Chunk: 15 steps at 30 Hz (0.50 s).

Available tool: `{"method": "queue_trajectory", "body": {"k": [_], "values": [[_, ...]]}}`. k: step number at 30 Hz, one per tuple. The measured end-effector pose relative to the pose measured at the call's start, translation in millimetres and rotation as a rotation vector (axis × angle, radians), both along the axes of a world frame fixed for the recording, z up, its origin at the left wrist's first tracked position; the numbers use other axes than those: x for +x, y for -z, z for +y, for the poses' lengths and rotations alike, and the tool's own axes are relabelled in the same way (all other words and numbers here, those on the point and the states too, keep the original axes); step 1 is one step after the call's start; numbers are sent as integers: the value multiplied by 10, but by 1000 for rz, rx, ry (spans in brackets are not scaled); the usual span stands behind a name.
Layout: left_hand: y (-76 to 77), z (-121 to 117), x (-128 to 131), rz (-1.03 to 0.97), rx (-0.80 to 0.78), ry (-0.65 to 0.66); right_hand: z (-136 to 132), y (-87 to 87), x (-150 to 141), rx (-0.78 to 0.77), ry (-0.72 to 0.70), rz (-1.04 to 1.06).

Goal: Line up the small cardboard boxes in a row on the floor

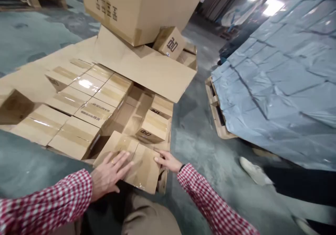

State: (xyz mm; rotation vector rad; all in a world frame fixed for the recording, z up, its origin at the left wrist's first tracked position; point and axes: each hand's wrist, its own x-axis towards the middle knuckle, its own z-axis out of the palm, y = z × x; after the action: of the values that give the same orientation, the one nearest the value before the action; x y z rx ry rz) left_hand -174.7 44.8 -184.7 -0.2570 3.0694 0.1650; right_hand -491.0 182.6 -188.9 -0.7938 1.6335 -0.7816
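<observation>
Left hand [110, 173] lies flat, fingers spread, on the small brown tape-sealed cardboard carton [131, 165] at the stack's near corner; right hand [168, 161] touches its far edge with open fingers, gripping nothing. Judging by the layer, most glossy-taped cartons [84, 98] sit in neat rows, while a gap beside a tilted printed box [153, 126] remains unfilled. A large corrugated box [141, 7] looms behind.
</observation>
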Motion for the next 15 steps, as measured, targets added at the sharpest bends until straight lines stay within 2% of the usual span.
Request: {"method": "queue_trajectory", "body": {"k": [2, 4, 6, 8, 11, 13, 15], "values": [[23, 103, -47, 89, 2, 119, 14, -56, -70, 34, -24, 125], [80, 173, -134, 147, -14, 238, -109, -205, -193, 12, -1, 407], [173, 213, -235, 195, -59, 270, -391, -376, -294, -37, -17, 738], [280, 237, -313, 289, -122, 238, -750, -479, -336, 32, -138, 944], [406, 277, -359, 421, -182, 193, -1162, -471, -340, 249, -299, 1010], [441, 306, -358, 417, -194, 176, -1250, -440, -361, 286, -312, 1002], [445, 324, -352, 406, -194, 172, -1214, -452, -413, 308, -336, 982]]}}
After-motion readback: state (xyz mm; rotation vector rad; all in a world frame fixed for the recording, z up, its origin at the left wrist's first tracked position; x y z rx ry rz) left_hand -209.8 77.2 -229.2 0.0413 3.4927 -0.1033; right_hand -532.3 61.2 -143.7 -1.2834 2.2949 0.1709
